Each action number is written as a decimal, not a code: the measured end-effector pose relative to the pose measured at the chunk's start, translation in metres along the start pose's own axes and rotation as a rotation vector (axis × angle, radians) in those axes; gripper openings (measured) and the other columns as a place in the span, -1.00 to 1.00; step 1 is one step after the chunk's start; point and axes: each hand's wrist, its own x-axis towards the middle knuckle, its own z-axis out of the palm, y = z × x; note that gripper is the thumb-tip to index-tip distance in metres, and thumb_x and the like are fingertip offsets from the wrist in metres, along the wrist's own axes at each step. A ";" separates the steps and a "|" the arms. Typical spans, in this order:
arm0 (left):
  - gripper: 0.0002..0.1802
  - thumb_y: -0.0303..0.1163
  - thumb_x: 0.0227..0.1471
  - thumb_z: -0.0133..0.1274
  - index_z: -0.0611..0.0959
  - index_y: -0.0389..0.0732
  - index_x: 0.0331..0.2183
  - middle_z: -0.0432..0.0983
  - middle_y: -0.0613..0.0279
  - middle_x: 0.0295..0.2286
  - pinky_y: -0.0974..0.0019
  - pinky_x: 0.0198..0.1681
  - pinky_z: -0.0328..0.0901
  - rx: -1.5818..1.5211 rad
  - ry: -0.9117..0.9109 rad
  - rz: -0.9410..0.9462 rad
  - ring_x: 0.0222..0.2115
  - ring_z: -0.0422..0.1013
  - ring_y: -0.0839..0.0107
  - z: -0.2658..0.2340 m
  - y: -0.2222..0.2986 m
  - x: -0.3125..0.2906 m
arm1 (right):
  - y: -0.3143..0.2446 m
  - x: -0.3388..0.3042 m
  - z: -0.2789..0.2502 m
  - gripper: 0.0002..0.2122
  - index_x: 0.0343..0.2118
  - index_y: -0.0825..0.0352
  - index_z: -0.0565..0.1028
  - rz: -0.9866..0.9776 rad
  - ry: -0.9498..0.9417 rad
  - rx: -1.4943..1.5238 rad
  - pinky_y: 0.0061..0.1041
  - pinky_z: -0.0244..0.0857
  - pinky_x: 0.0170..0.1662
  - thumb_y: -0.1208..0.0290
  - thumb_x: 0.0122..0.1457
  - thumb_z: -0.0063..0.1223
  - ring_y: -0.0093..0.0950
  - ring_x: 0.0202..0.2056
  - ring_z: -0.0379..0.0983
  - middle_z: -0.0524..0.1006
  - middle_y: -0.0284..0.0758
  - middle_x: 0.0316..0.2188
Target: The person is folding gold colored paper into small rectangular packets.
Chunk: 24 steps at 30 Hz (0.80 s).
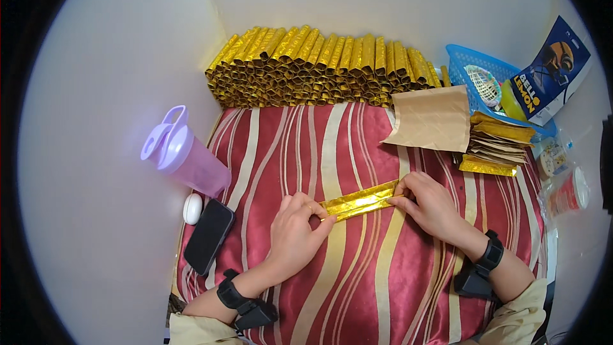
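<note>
A strip of shiny gold foil paper (pixel 361 202), folded lengthwise, lies on the striped red cloth in front of me. My left hand (pixel 297 229) pinches its left end between thumb and fingers. At the other end, my right hand (pixel 429 203) grips the strip the same way, thumb on the near edge. Beyond the hands, a big stack of rolled gold paper tubes (pixel 306 51) rests against the back wall, their ends facing me. To the right of it lie a brown paper sheet (pixel 434 118) and a pile of gold-and-brown paper sheets (pixel 495 144).
At left stand a purple lidded bottle (pixel 195 160), a white rounded case (pixel 192 209) and a black phone (pixel 209 236). A blue plastic basket (pixel 469 64) at the back right holds a dark blue packet (pixel 554 67). Clear plastic cups (pixel 568 191) sit by the right wall.
</note>
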 end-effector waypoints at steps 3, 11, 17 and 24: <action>-0.85 -0.44 -0.10 0.23 0.57 -0.24 -0.51 0.40 0.21 -0.43 0.24 -0.22 0.23 -0.084 0.011 -0.038 -0.29 0.32 0.22 0.000 0.000 0.001 | 0.001 0.000 0.000 -0.80 -0.39 0.33 0.41 -0.005 0.005 0.013 -0.25 0.29 -0.28 0.33 0.10 0.16 -0.20 -0.33 0.40 0.45 -0.22 -0.45; -0.79 -0.45 -0.23 0.33 0.62 -0.22 -0.48 0.45 0.24 -0.43 0.25 -0.30 0.27 -0.059 -0.053 0.263 -0.35 0.35 0.25 -0.005 -0.005 0.000 | 0.005 -0.008 -0.007 -0.80 -0.41 0.29 0.45 -0.334 0.045 -0.124 -0.36 0.32 -0.30 0.37 -0.01 0.26 -0.31 -0.35 0.40 0.45 -0.32 -0.42; -0.78 -0.44 -0.28 0.36 0.63 -0.20 -0.50 0.49 0.26 -0.40 0.25 -0.28 0.28 -0.036 -0.018 0.321 -0.32 0.37 0.26 -0.004 -0.003 -0.001 | 0.003 -0.012 -0.009 -0.83 -0.41 0.26 0.46 -0.387 0.055 -0.181 -0.42 0.34 -0.30 0.40 -0.02 0.25 -0.37 -0.35 0.41 0.43 -0.37 -0.44; -0.83 -0.42 -0.23 0.32 0.65 -0.17 -0.48 0.49 0.31 -0.41 0.21 -0.22 0.24 0.031 -0.025 0.332 -0.30 0.36 0.26 -0.006 -0.001 -0.003 | 0.003 -0.012 -0.007 -0.82 -0.43 0.25 0.43 -0.450 0.086 -0.241 -0.44 0.33 -0.31 0.41 -0.05 0.24 -0.40 -0.37 0.40 0.41 -0.38 -0.45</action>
